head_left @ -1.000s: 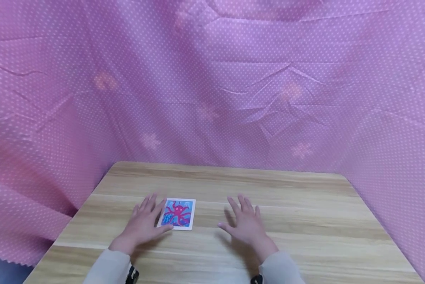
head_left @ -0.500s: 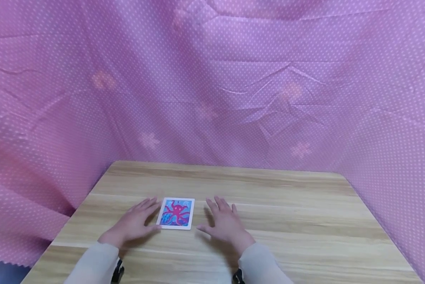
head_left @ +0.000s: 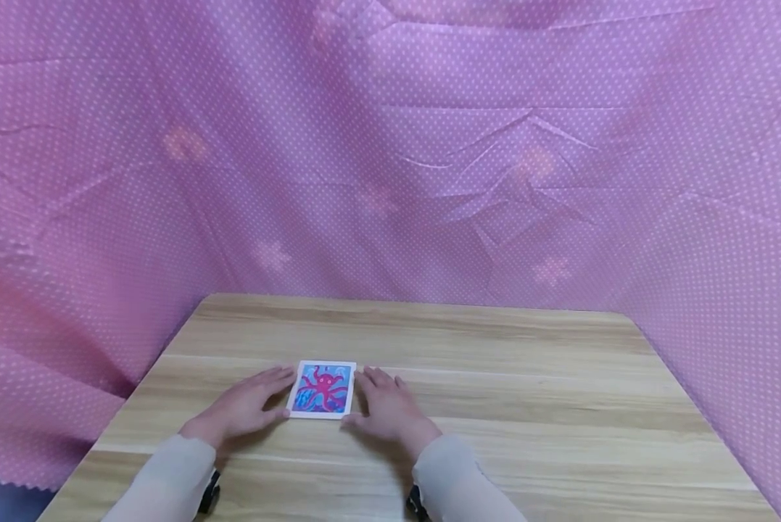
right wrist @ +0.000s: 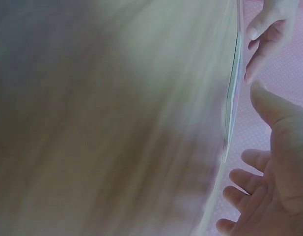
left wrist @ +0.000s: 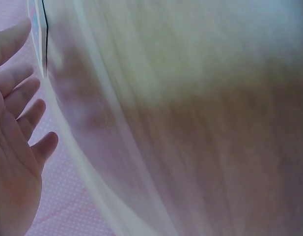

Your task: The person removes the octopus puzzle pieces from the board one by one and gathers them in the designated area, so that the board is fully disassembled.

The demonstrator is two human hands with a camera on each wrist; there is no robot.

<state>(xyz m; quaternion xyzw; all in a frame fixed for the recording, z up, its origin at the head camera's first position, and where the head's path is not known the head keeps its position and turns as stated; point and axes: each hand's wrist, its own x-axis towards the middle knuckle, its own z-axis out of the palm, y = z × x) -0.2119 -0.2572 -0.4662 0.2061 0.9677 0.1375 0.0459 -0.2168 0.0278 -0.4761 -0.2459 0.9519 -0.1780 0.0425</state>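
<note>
A: Where does the octopus picture point(head_left: 322, 390) lie?

B: Flat between the two hands. It's a square with a white border, showing a pink octopus with curling arms on a blue ground.

A: And the left hand point(head_left: 243, 409)?

B: Along the picture's left side, fingers spread and relaxed, with the thumb at the near corner and the fingertips by the upper part of that edge. The left wrist view shows gaps between the fingers.

A: What about the right hand point(head_left: 390, 409)?

B: It mirrors the other: thumb at the near right corner, fingertips beside the upper right edge. These fingers are apart and loosely bent too.

A: Are they touching it?

B: Both hands come right up to the edges. Whether they press on it, I can't tell.

A: What's around them?

B: Beneath both hands, a light wooden table point(head_left: 527, 406) with streaked grain, blurred in the wrist views. Behind each hand is a pale sleeve, the left sleeve point(head_left: 168, 478) and the right sleeve point(head_left: 458, 478), with something black at each wrist.

A: And farther out?

B: Beyond the fingertips, past the table's far edge, hangs a pink-purple cloth point(head_left: 390, 145) with white dots, faint flowers and creases.
</note>
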